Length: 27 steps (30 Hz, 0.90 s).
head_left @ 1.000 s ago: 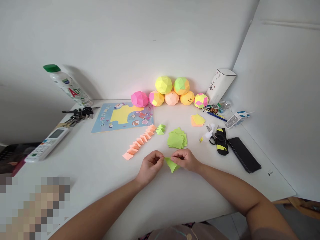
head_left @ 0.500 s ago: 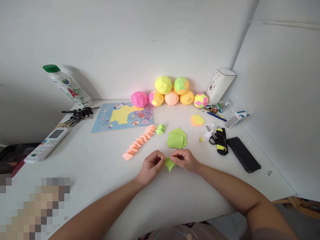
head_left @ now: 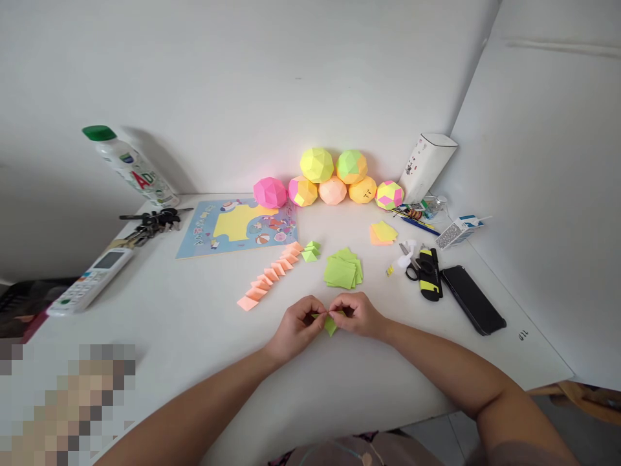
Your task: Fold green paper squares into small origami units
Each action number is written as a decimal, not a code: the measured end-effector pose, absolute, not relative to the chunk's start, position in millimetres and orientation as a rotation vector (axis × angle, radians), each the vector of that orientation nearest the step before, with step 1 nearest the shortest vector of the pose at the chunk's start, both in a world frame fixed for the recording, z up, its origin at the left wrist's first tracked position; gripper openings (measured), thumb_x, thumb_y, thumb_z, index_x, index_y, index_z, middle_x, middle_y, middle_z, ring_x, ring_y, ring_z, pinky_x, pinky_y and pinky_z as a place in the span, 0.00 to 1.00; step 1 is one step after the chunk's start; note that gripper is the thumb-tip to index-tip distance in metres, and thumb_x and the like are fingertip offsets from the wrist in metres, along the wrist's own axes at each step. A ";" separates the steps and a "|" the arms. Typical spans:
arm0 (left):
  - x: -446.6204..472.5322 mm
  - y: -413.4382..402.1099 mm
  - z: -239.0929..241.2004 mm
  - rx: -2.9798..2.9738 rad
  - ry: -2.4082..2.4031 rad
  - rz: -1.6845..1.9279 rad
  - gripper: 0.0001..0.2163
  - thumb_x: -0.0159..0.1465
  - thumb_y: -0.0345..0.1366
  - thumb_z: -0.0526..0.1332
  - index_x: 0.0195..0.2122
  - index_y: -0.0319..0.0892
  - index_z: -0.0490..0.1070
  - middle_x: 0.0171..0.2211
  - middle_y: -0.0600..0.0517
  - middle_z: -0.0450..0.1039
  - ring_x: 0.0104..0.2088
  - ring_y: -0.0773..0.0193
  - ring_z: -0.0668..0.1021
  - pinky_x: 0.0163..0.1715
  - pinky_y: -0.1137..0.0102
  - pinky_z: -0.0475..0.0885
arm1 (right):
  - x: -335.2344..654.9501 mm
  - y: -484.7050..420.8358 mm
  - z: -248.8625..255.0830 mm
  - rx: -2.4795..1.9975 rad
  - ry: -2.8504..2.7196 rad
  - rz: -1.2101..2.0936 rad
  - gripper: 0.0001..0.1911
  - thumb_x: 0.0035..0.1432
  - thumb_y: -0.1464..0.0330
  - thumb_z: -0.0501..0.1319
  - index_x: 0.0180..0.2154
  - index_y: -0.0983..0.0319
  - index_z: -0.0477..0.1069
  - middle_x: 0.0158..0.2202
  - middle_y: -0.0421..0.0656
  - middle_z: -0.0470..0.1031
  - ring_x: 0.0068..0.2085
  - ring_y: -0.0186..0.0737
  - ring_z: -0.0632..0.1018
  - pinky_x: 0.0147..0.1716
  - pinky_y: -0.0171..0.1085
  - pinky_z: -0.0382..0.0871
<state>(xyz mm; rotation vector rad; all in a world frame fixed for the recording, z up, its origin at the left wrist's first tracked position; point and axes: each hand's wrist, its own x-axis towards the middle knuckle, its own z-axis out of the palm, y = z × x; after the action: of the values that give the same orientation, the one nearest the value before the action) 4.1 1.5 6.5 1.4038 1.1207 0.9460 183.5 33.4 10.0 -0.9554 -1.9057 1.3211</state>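
Small folded green paper piece [head_left: 330,323] pinched between both hands, low over white desk [head_left: 194,323]. Left hand [head_left: 295,327] fingertips closed on its left edge; right hand [head_left: 358,315] fingertips closed on top right. Hands nearly touching. Loose stack of green paper squares [head_left: 342,270] just beyond. White upright box [head_left: 427,165] at desk back, contents not visible.
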 end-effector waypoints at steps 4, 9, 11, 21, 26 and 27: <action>4.2 1.3 8.5 1.342 1.139 0.965 0.08 0.56 0.39 0.60 0.26 0.41 0.66 0.25 0.54 0.64 0.26 0.67 0.67 0.27 0.73 0.62 | 184.0 32.8 11.8 -0.991 -1.843 1.346 0.03 0.47 0.71 0.59 0.24 0.64 0.66 0.20 0.36 0.64 0.20 0.28 0.62 0.19 0.29 0.57; 2.4 2.7 10.0 1.224 1.151 0.979 0.09 0.55 0.41 0.60 0.26 0.41 0.65 0.22 0.56 0.61 0.23 0.69 0.63 0.23 0.74 0.59 | 186.0 33.1 12.6 -1.023 -1.680 1.460 0.04 0.49 0.71 0.58 0.25 0.63 0.63 0.18 0.34 0.60 0.19 0.27 0.61 0.18 0.29 0.56; 1.8 3.1 10.5 1.184 1.156 0.983 0.11 0.55 0.43 0.60 0.26 0.41 0.65 0.22 0.56 0.60 0.22 0.70 0.62 0.22 0.75 0.58 | 186.5 33.3 12.1 -1.031 -1.599 1.518 0.05 0.51 0.69 0.58 0.26 0.63 0.63 0.19 0.35 0.61 0.20 0.28 0.63 0.19 0.29 0.60; 1.8 3.2 7.4 1.156 1.152 1.015 0.12 0.56 0.45 0.61 0.26 0.41 0.65 0.21 0.57 0.61 0.21 0.71 0.63 0.22 0.75 0.59 | 187.8 34.5 5.9 -1.009 -1.763 1.423 0.13 0.56 0.61 0.59 0.27 0.65 0.68 0.19 0.37 0.66 0.20 0.30 0.67 0.20 0.31 0.61; 1.7 3.3 5.4 1.057 1.168 1.110 0.12 0.57 0.45 0.60 0.28 0.41 0.64 0.21 0.58 0.62 0.22 0.70 0.66 0.24 0.74 0.63 | 188.5 35.4 7.7 -1.040 -1.620 1.501 0.14 0.55 0.59 0.60 0.27 0.65 0.67 0.21 0.38 0.68 0.21 0.30 0.69 0.20 0.31 0.66; 2.0 3.4 5.8 1.035 1.167 1.130 0.12 0.58 0.45 0.60 0.28 0.42 0.63 0.21 0.57 0.63 0.23 0.69 0.67 0.25 0.73 0.64 | 188.4 35.6 7.8 -1.038 -1.593 1.515 0.14 0.55 0.59 0.61 0.28 0.65 0.67 0.21 0.38 0.68 0.21 0.30 0.70 0.20 0.31 0.67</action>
<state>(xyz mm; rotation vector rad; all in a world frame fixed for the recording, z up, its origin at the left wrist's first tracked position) 2.0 3.4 5.8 1.0347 1.1668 1.1301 188.4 35.6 7.8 -1.0378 -1.5933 1.5152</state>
